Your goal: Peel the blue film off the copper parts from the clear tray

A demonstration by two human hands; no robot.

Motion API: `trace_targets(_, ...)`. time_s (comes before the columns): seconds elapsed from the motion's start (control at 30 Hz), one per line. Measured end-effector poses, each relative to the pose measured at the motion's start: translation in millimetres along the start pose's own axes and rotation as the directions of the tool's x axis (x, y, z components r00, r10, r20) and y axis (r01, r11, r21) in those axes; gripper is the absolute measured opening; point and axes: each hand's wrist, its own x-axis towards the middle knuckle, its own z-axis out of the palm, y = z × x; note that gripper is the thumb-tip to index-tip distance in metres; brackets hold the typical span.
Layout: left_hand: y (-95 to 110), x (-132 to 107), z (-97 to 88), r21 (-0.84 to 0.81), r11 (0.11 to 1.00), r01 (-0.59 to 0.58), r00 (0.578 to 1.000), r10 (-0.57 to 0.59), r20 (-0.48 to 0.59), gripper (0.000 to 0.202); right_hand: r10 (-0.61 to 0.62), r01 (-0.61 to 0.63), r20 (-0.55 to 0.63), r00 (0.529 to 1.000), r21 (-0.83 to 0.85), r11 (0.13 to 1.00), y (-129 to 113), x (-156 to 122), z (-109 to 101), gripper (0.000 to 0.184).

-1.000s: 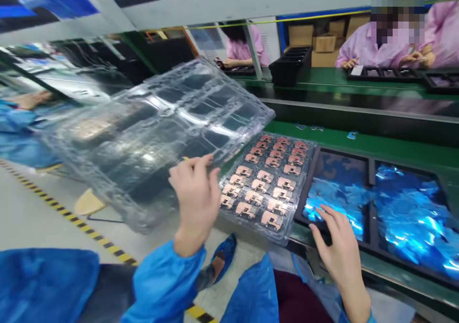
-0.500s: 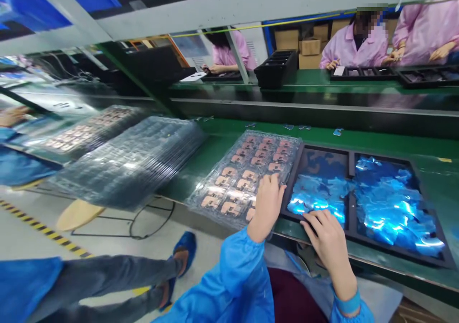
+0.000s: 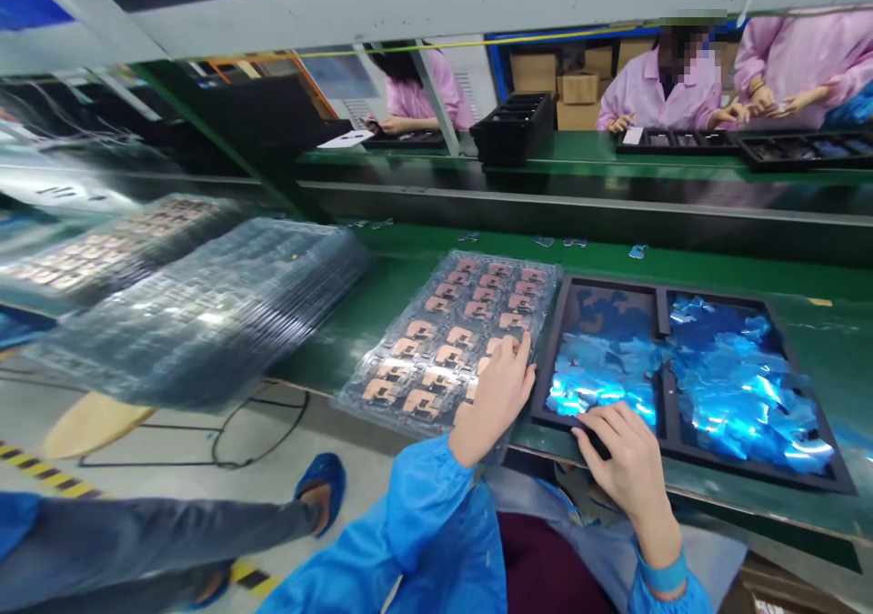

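The left hand (image 3: 495,403), fingers lying open, rests on the near edge of a clear blister tray (image 3: 443,341) of copper-coloured parts (image 3: 436,355) on the green worktop (image 3: 818,350), while the right hand (image 3: 631,464), curled, meets a black tray (image 3: 614,284) of blue foil pieces (image 3: 743,387), any grip hidden.

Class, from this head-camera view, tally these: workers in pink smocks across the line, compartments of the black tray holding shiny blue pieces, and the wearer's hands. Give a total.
Workers in pink smocks: 3
Black tray compartments: 2
Wearer's hands: 2
Total: 7
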Motion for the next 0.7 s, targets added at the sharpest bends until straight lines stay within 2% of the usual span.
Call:
trace_targets(0.3,-1.5,6.1,-1.5,0.169,0.985,0.018,0.997,-0.031,0.076,0.049,-0.003,0.003,-0.010,1.000,-0.007,1.000,-1.9,3.2,-3.8,0.010)
trace_targets(0.43,-16.2,4.7,-7.1,0.227,0.974,0.014,0.993,-0.040,0.111,0.049,-0.009,0.009,-0.013,1.000,-0.001,1.000,-2.1,4.0,-1.2,0.010)
trace_targets(0.53,-31.0,8.0,-20.5,0.231,0.972,-0.036,0.989,0.002,0.146,0.046,0.015,-0.015,-0.002,1.000,-0.002,1.000,-6.5,2.7,-4.1,0.013)
trace_targets(0.6,-32.6,27.7,-33.2,0.230,0.969,-0.092,0.991,0.068,0.113,0.042,0.042,-0.042,0.001,0.999,0.015,0.999,-12.3,2.1,-10.2,0.019)
trace_targets(0.67,-18.9,68.9,-42.4,0.172,0.974,-0.146,0.989,0.139,0.049,0.040,0.066,-0.064,-0.024,0.998,0.051,0.997,-19.1,3.2,-18.3,0.025)
trace_targets(0.7,-5.1,96.7,-43.4,0.114,0.979,-0.167,0.986,0.165,0.027,0.039,0.073,-0.069,-0.047,0.996,0.076,0.995,-22.3,4.5,-22.3,0.027)
